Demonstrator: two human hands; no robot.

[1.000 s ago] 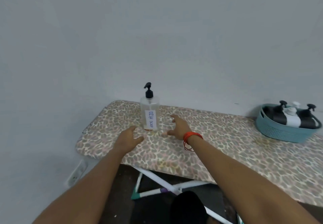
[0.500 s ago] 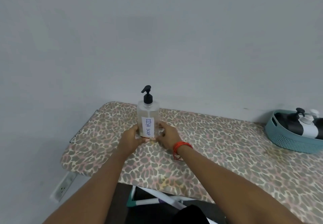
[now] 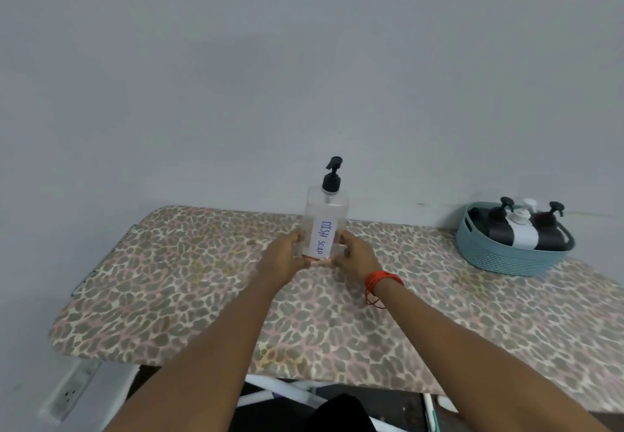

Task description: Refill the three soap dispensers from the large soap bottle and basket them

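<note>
A large clear soap bottle [image 3: 325,212] with a black pump and a white "DISH SOAP" label stands upright near the back of the leopard-print table [image 3: 189,283]. My left hand [image 3: 282,257] grips its lower left side and my right hand [image 3: 354,257] grips its lower right side; a red band circles the right wrist. At the far right a teal basket [image 3: 506,257] holds three dispensers lying down: a black one [image 3: 498,225], a white one [image 3: 521,232] and another black one [image 3: 548,230].
A plain grey wall runs behind the table. The table's left edge ends near the wall, with a wall socket [image 3: 69,394] below it. White table legs [image 3: 270,394] and dark floor show under the front edge.
Both hands moved in from apart and closed on the bottle's base from either side. The view shifted, so the basket slid towards the right and then back into sight.
</note>
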